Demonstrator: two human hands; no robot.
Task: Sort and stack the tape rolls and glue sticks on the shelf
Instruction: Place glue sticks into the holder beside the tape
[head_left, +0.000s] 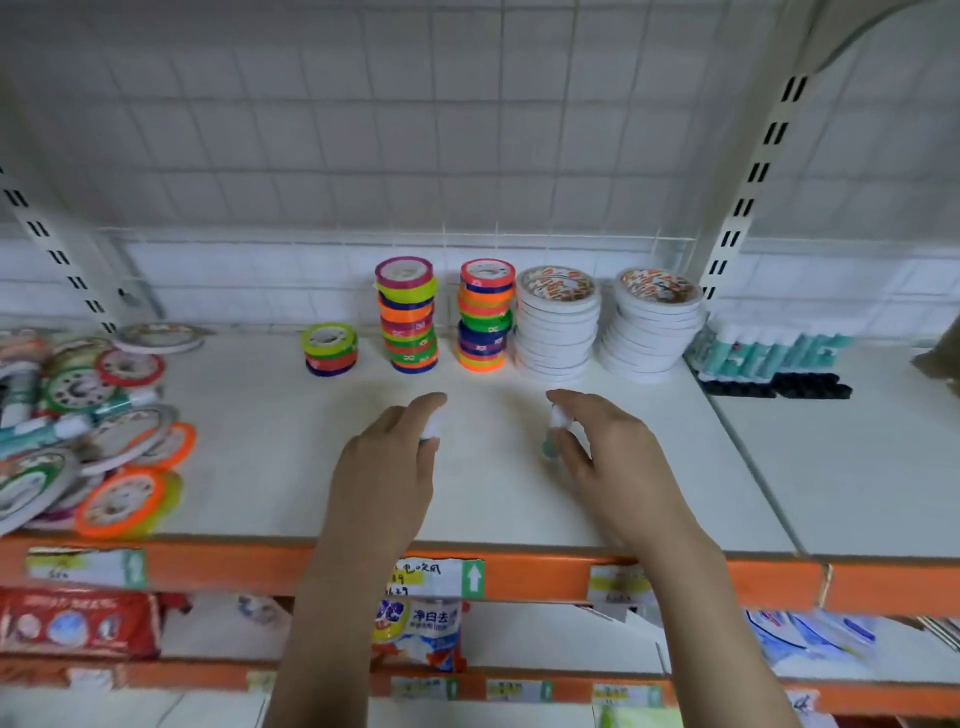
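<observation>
Both my hands hover over the middle of the white shelf (260, 452). My left hand (387, 467) grips a glue stick (432, 426), of which only the white end shows past the fingers. My right hand (613, 462) holds another glue stick (557, 426) with a white cap and a teal body. Behind them stand three stacks of coloured tape rolls (408, 314), the leftmost (329, 349) short, and two stacks of white tape rolls (558, 319). A row of glue sticks (769, 356) lies at the back right.
A loose heap of tape rolls and glue sticks (88, 421) covers the shelf's left end. Slotted uprights (748, 197) and a wire grid back the shelf. The orange front rail (519, 577) carries price labels; packaged goods (78, 623) fill the shelf below.
</observation>
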